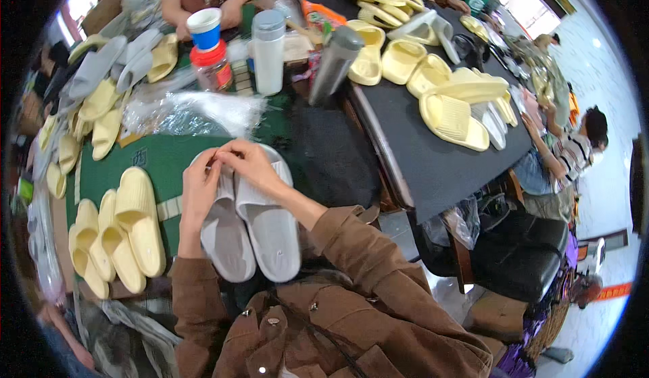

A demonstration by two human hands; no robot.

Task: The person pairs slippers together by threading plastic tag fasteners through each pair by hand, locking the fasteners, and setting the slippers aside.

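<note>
**Left hand (pixel 205 185) and right hand (pixel 251 166) meet over a pair of gray slippers (pixel 274 246)**

Far left of the grip, yellow slippers (pixel 140 219) stand in a row on the green mat (pixel 145 152). Just beyond the fingers lies crumpled clear plastic (pixel 193 113). At the grip itself, the fingertips of both hands are drawn together; I cannot tell whether they are clamped on anything. The gray slippers sit side by side directly beneath, heels toward the person. Beyond the grip stand a red-lidded jar (pixel 211 68) bearing a paper cup (pixel 205 28), then a white bottle (pixel 269 54), and a gray bottle (pixel 335 66) slightly right. Well right of the grip, more yellow slippers cover part of a dark table (pixel 433 168), with a black chair (pixel 520 253) nearer the person.
</note>
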